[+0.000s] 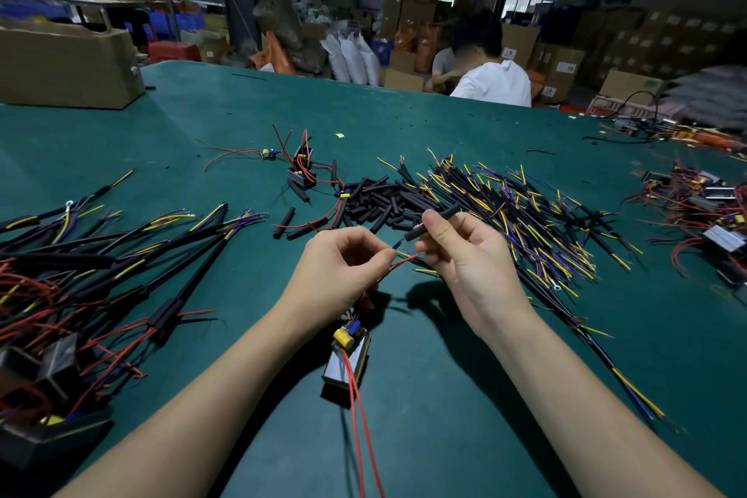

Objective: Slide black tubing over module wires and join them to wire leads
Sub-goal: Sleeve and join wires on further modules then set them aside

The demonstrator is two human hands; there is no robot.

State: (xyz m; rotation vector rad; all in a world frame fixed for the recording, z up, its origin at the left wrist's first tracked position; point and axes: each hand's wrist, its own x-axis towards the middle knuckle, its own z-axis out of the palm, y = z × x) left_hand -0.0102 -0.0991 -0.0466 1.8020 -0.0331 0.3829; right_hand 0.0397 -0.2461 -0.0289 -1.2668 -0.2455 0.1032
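Now my left hand (343, 267) pinches the module's red wire (404, 262); my right hand (465, 255) pinches black tubing (434, 222) above the green table (444, 396).

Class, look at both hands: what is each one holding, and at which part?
The left hand pinches the module's red wire near its free end. The right hand pinches a piece of black tubing about midway along its length.
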